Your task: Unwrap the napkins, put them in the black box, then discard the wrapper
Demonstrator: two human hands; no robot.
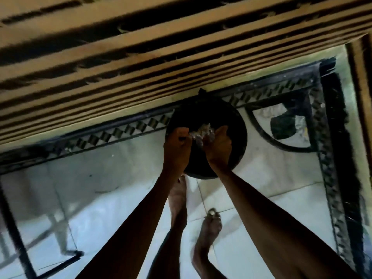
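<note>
A crumpled clear wrapper (201, 132) is held between both my hands, right over the mouth of a round black bin (237, 125) that stands on the floor. My left hand (177, 146) pinches the wrapper's left end with its fingers closed. My right hand (219, 144) grips the right end, thumb up. Both forearms reach forward from the bottom of the view. The napkins and the black box are not in view. The picture is blurred.
A wooden slatted surface (141, 57) with dark gaps runs across the top, just behind the bin. The floor (100, 188) is pale tile with a black patterned border (330, 158) at the right. My bare feet (209, 228) stand below the bin. A dark frame leg (18, 238) shows at bottom left.
</note>
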